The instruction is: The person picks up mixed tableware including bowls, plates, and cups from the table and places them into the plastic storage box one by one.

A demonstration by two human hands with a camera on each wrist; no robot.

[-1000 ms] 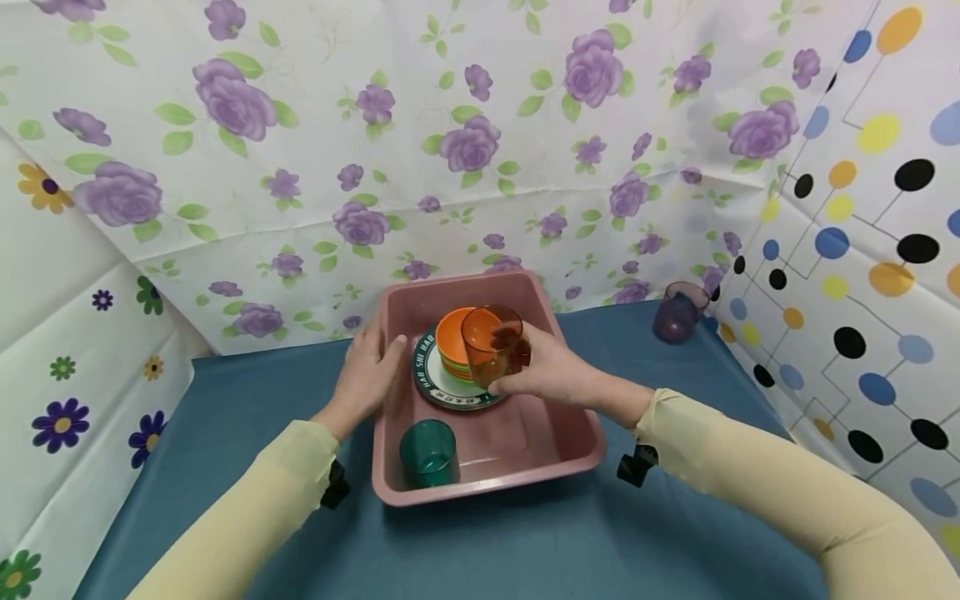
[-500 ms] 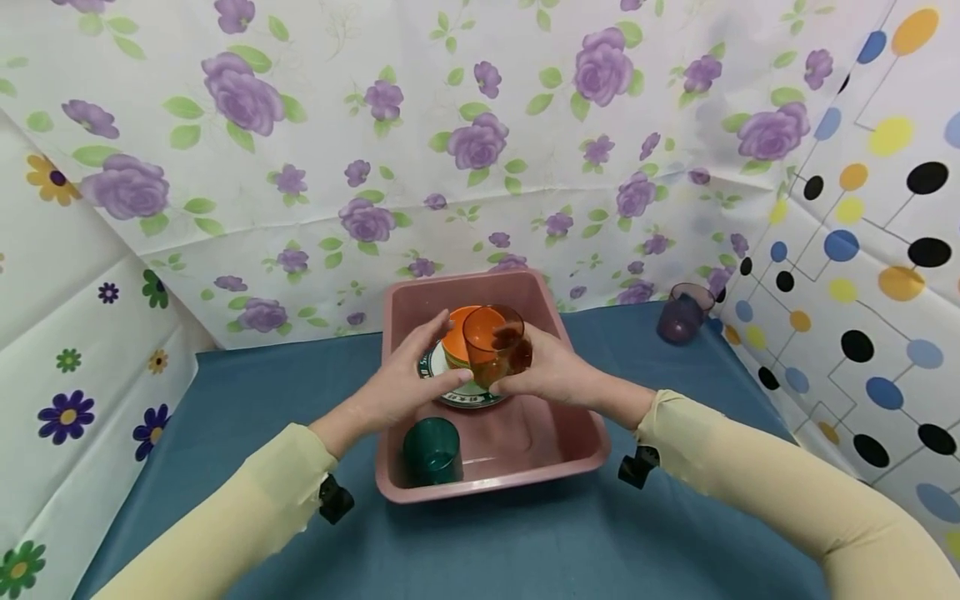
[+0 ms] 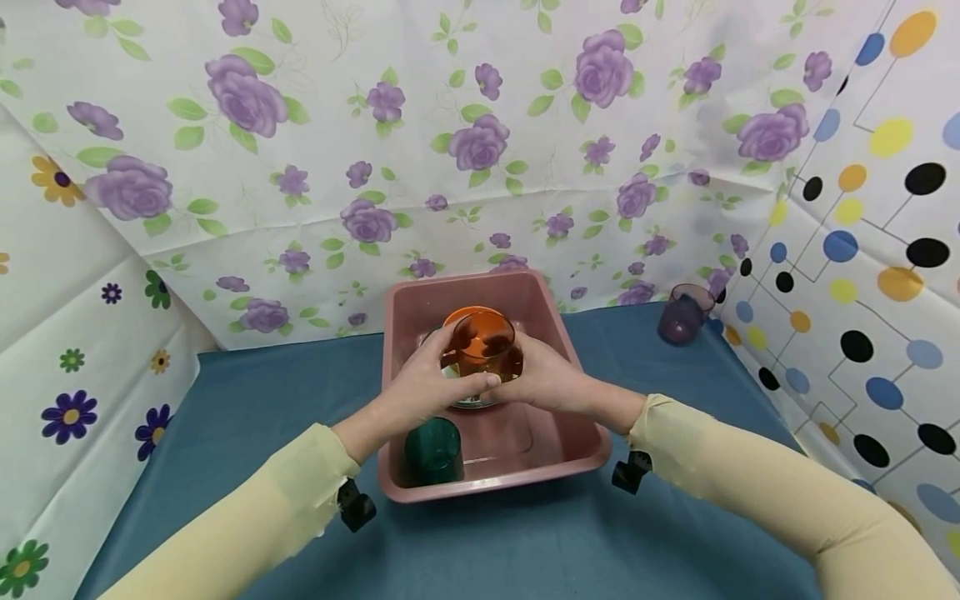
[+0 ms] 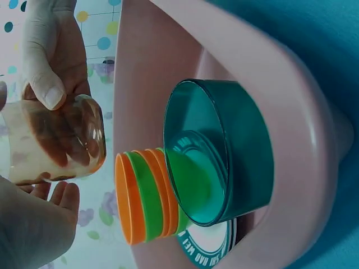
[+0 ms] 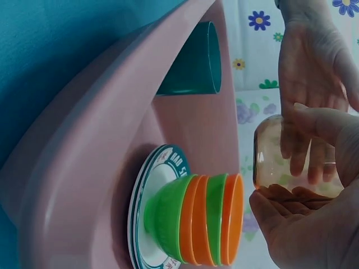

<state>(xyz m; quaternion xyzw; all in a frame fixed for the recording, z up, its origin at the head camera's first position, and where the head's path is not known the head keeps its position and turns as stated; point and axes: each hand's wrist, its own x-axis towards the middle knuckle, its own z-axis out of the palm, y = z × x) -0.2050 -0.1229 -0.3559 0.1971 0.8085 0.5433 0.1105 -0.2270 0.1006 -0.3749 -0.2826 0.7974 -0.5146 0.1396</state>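
An amber see-through cup (image 3: 483, 337) is held upright above the pink basin (image 3: 495, 490). My right hand (image 3: 555, 379) grips its right side, fingers behind and thumb in front. On the left side, my left hand (image 3: 416, 387) curves round the same cup, its thumb across the front near the right thumb. Below stands a stack of orange and green bowls (image 5: 193, 218) on white plates with dark green rims (image 5: 147, 224). Hands and cup hide most of that stack in the head view. A teal cup (image 3: 433, 450) stands in the basin's near left corner.
A purple see-through cup (image 3: 684, 315) stands at the back right of the blue tablecloth (image 3: 495, 550). Flower-patterned sheeting (image 3: 420, 167) rises behind the basin, with dotted sheeting (image 3: 870, 275) on the right.
My left hand has left the basin's left rim and moved right to the amber cup. The right hand has kept its grip, with the cup shifting slightly left.
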